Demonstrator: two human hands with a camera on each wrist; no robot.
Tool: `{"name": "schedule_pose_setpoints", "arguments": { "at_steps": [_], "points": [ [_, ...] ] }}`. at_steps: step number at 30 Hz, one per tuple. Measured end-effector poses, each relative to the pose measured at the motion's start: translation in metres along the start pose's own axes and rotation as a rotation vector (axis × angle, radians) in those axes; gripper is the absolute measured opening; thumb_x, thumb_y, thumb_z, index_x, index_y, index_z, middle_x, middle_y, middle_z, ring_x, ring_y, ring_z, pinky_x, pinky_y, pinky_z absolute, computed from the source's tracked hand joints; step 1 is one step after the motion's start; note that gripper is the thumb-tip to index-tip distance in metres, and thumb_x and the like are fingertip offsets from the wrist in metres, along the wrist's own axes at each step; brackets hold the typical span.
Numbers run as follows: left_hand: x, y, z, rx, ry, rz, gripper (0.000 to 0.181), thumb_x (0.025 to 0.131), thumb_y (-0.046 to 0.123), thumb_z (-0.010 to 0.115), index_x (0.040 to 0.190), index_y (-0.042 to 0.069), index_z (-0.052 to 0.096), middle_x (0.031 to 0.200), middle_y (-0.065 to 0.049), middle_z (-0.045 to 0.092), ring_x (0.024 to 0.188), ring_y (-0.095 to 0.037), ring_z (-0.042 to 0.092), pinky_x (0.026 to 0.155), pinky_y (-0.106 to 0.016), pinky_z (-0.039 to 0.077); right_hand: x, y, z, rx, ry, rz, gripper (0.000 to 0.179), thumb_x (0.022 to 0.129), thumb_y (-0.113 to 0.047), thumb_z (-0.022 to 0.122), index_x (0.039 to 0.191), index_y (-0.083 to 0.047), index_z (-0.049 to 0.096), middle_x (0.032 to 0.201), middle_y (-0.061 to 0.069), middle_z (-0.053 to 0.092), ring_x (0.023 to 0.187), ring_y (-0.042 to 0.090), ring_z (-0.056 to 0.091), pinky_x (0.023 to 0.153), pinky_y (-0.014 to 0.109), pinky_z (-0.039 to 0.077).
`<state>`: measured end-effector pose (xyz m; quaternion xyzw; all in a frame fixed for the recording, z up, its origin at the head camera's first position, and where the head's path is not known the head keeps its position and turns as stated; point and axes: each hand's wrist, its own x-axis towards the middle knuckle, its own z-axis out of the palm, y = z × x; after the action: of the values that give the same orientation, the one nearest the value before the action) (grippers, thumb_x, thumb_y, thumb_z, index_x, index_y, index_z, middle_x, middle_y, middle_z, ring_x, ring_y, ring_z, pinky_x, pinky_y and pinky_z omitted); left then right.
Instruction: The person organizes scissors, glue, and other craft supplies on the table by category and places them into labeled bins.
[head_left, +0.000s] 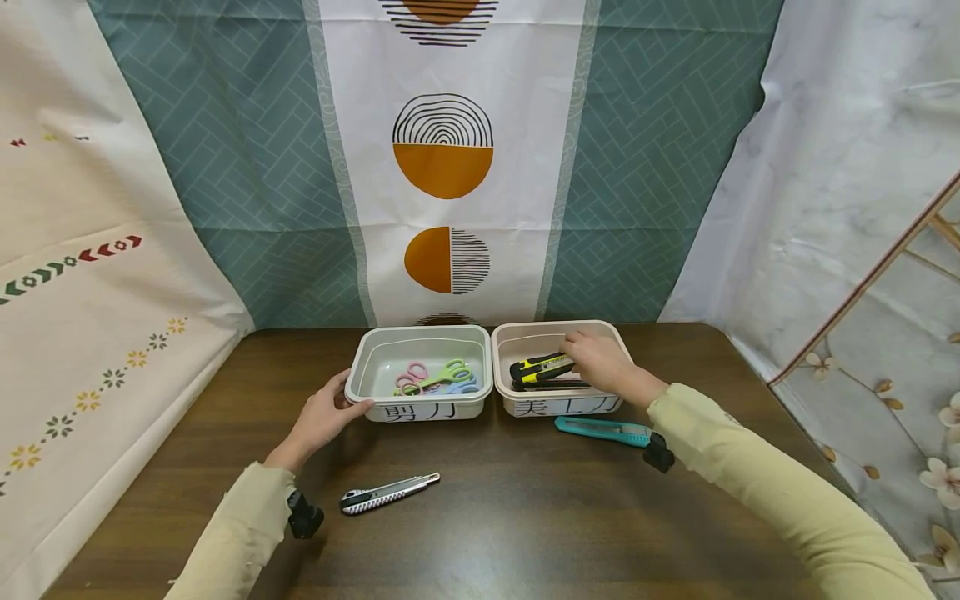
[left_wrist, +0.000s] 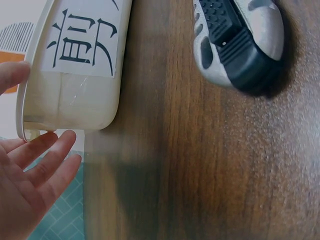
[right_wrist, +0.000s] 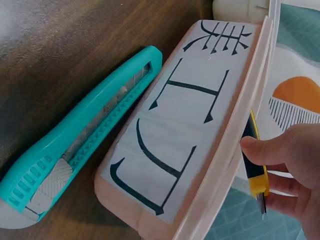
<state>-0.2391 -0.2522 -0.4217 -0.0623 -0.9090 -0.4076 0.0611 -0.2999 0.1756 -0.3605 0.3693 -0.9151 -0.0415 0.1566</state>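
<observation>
My right hand [head_left: 597, 360] pinches a black-and-yellow utility knife [head_left: 538, 367] over the pinkish bin [head_left: 624, 346]. Beneath this knife, a dark utility knife [head_left: 551, 385] lies in that bin. My left hand [head_left: 321, 414] rests at the left front corner of the white bin [head_left: 360, 367], its thumb on the rim and its other fingers extended by the side wall. Pink, green and blue scissors [head_left: 452, 372] lie inside the white bin. A teal utility knife [right_wrist: 85, 135] is on the table in front of the pinkish bin.
On the brown table [head_left: 495, 517], a silver-and-black utility knife [head_left: 390, 493] lies near my left forearm. Both bins stand side by side with labels on their fronts. Behind the table hangs a patterned curtain [head_left: 450, 208].
</observation>
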Motion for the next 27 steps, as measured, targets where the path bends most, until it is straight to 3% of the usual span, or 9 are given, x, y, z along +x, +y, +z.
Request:
{"name": "schedule_pose_setpoints", "arguments": {
  "at_steps": [10, 27],
  "points": [
    [0.0, -0.001, 0.001, -0.007, -0.009, -0.01, 0.071, 0.083, 0.03, 0.066, 0.136, -0.002, 0.032, 0.122, -0.024, 0.053, 0.096, -0.029, 0.057, 0.081, -0.043, 0.043, 0.003, 0.011, 0.011, 0.115, -0.049, -0.005, 0.023, 0.069, -0.006, 0.077, 0.088, -0.007, 0.064, 0.082, 0.004, 0.058, 0.07, 0.018, 0.055, 0.06, 0.033, 0.044],
    [0.001, -0.003, 0.001, -0.004, 0.0, -0.015, 0.071, 0.082, 0.031, 0.066, 0.136, -0.002, 0.033, 0.121, -0.022, 0.054, 0.095, -0.027, 0.057, 0.08, -0.04, 0.043, 0.001, 0.016, 0.017, 0.202, -0.053, -0.028, 0.028, 0.072, -0.008, 0.075, 0.098, -0.002, 0.065, 0.092, 0.009, 0.062, 0.084, 0.025, 0.059, 0.075, 0.039, 0.046]
  ]
}}
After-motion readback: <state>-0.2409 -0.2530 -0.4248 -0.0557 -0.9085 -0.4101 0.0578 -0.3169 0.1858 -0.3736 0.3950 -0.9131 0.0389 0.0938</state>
